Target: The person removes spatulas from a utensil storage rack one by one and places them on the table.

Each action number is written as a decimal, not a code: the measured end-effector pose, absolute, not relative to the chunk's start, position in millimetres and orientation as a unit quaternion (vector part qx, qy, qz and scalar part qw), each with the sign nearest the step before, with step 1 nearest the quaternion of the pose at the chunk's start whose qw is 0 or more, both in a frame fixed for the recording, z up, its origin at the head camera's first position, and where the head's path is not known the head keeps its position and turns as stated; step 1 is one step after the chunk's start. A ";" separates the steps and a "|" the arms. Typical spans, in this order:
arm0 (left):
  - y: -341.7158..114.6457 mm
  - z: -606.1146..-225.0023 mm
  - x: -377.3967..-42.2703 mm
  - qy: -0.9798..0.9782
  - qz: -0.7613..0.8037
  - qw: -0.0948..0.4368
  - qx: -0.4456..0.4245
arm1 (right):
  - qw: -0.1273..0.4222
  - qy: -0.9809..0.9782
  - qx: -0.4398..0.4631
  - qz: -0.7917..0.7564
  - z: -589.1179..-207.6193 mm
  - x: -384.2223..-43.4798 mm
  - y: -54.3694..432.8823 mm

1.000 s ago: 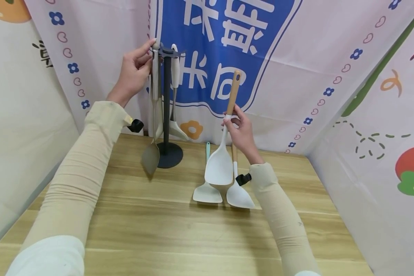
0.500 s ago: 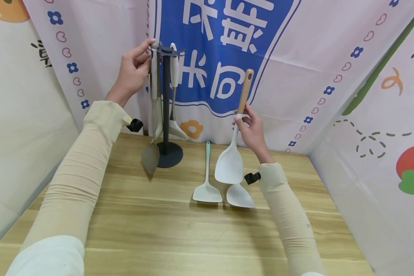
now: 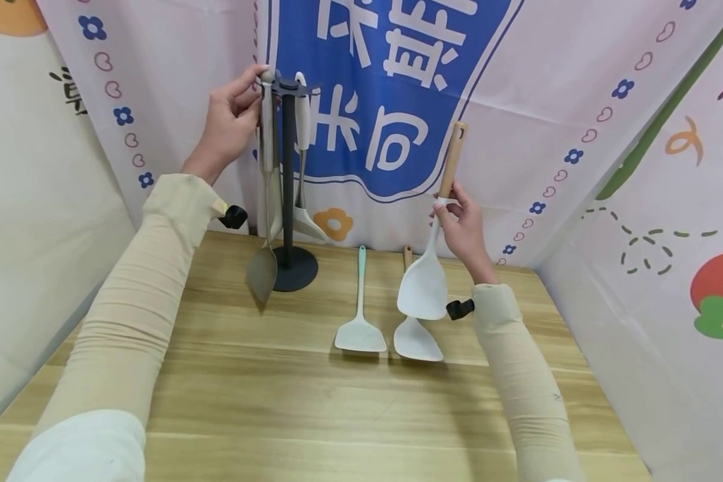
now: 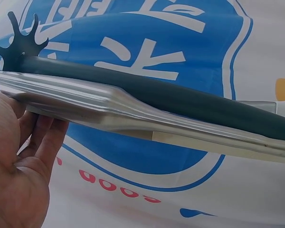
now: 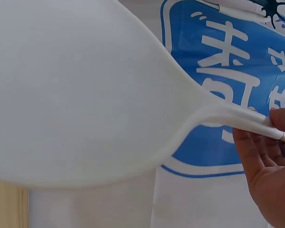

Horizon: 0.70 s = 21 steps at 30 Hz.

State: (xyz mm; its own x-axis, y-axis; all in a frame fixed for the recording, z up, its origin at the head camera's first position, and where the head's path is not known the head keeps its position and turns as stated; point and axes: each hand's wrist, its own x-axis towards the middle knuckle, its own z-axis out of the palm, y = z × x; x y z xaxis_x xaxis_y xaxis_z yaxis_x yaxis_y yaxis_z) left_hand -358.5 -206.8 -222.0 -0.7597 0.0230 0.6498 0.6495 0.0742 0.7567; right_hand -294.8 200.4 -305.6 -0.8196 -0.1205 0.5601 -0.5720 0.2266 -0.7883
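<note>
My left hand (image 3: 227, 127) grips the top of a metal spatula (image 3: 262, 276) at the left side of a black utensil rack (image 3: 288, 174). In the left wrist view, fingers curl behind its shiny steel handle (image 4: 90, 99), beside the rack's dark post. Held up at the right, a white spatula (image 3: 423, 286) with a wooden handle is pinched at its neck by my right hand (image 3: 465, 227). Its broad blade (image 5: 85, 95) fills much of the right wrist view. Below lies another white spatula (image 3: 418, 340), partly hidden by the held one.
A white spatula with a mint handle (image 3: 360, 335) lies on the wooden table (image 3: 265, 402). From the rack hang other utensils, including one with a white handle (image 3: 302, 120). Printed cloth walls (image 3: 518, 134) stand behind the table and at both sides.
My right hand has moved to the right, carrying the raised white spatula away from the mint-handled one and over the other lying spatula. The left hand has kept its place at the rack.
</note>
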 end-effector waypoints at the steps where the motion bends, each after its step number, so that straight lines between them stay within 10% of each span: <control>1: -206.5 -221.7 -358.7 -0.691 -0.635 0.246 -0.243 | 0.197 -0.759 0.227 0.578 -306.3 -295.2 202.8; 21: -205.2 -222.5 -361.3 -0.697 -0.629 0.246 -0.242 | 0.186 -0.786 0.196 0.556 -338.1 -301.3 246.4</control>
State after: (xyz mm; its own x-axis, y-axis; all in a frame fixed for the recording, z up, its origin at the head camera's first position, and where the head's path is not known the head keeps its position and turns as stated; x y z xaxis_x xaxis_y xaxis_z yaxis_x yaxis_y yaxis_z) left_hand -361.3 -205.2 -222.5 -0.7617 0.0277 0.6473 0.6468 0.0915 0.7572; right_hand -301.3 246.4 -338.1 -0.8541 -0.1019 0.5100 -0.5148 0.3045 -0.8014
